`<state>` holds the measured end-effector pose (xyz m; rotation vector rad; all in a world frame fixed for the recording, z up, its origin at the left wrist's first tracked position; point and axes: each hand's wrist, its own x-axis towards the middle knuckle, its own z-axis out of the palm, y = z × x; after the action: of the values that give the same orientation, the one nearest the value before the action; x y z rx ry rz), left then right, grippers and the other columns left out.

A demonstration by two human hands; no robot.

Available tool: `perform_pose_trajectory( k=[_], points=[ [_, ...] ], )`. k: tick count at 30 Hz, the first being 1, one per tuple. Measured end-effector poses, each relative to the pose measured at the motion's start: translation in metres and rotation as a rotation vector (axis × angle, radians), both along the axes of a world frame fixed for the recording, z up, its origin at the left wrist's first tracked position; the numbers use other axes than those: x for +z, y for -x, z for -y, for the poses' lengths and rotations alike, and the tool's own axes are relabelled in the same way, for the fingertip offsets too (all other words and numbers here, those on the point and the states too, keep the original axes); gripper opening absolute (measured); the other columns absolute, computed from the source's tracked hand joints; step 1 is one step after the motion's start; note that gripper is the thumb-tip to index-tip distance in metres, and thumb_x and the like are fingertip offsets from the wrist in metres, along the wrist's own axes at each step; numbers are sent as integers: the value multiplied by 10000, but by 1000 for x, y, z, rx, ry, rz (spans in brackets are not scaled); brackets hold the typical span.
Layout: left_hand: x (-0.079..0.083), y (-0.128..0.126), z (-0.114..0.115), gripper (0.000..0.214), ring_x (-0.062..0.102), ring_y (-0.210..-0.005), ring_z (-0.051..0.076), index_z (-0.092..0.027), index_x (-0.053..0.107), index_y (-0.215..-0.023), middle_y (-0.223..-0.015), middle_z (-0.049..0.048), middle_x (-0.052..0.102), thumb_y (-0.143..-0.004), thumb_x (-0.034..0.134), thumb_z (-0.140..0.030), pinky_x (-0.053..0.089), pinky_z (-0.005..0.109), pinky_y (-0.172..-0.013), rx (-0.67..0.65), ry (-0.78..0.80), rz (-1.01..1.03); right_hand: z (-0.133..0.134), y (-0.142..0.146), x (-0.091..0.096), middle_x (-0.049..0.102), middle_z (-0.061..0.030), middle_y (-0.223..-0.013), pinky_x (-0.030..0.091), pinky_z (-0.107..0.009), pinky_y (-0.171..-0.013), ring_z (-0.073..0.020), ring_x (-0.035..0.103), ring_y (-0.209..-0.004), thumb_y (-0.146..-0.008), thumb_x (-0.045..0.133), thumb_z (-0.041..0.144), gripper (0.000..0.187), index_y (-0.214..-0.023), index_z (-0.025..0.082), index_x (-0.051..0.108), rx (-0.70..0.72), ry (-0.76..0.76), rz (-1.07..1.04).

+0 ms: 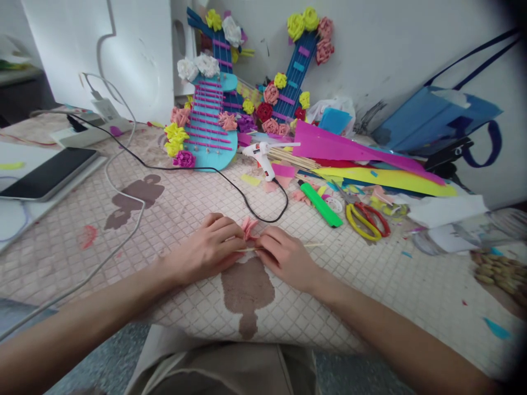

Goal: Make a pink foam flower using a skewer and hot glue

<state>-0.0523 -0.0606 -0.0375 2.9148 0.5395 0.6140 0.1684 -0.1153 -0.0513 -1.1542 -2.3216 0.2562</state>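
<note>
At the near middle of the table my left hand (214, 242) and my right hand (286, 255) meet almost fingertip to fingertip. Between them sticks up a small crumpled piece of pink crepe paper (248, 227), pinched by the fingers of my left hand. A thin wooden stick (315, 245) lies crosswise, gripped by my right hand, its end poking out on the right. Its other end reaches the left fingertips. My fingers hide part of the paper and much of the stick.
Behind the hands lie a white glue gun (263, 159) with its black cord (247, 200), a green cutter (321, 204) and scissors (364, 220). Flower-decorated cardboard guitars (209, 120) lean at the back. Coloured paper sheets (362, 153) pile up right; a phone (49, 173) lies left.
</note>
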Motion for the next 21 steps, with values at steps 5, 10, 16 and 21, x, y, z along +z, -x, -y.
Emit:
perform_pose_trajectory(
  k=[5, 10, 16, 21],
  points=[
    [1, -1, 1, 169, 558, -941, 181, -202, 580, -1051, -944, 29, 658, -916, 496, -144, 371, 366, -886, -20, 10, -1, 0, 0, 0, 602, -83, -976, 527, -341, -760, -197, 577, -915, -936, 435, 209, 151, -947, 185, 584, -6, -5, 12],
    [1, 0, 2, 195, 556, -952, 183, -210, 563, -1084, -973, 18, 662, -909, 514, -141, 365, 379, -898, -28, 23, -2, 0, 0, -1, 595, -80, -946, 524, -340, -747, -193, 568, -886, -935, 436, 201, 142, -918, 179, 575, -6, -12, 23],
    [1, 2, 3, 170, 533, -969, 193, -210, 578, -1066, -995, 29, 643, -944, 463, -181, 367, 392, -889, 20, 34, -33, 1, -2, -1, 585, -74, -955, 524, -339, -774, -188, 568, -901, -936, 443, 208, 132, -924, 185, 571, -13, 9, 15],
    [-1, 4, 2, 150, 529, -925, 184, -187, 580, -1020, -938, 35, 640, -941, 458, -153, 370, 375, -849, 6, 36, -21, 0, -6, -3, 590, -75, -986, 522, -333, -782, -187, 572, -927, -935, 459, 213, 127, -976, 182, 575, -4, 25, 16]
  ],
)
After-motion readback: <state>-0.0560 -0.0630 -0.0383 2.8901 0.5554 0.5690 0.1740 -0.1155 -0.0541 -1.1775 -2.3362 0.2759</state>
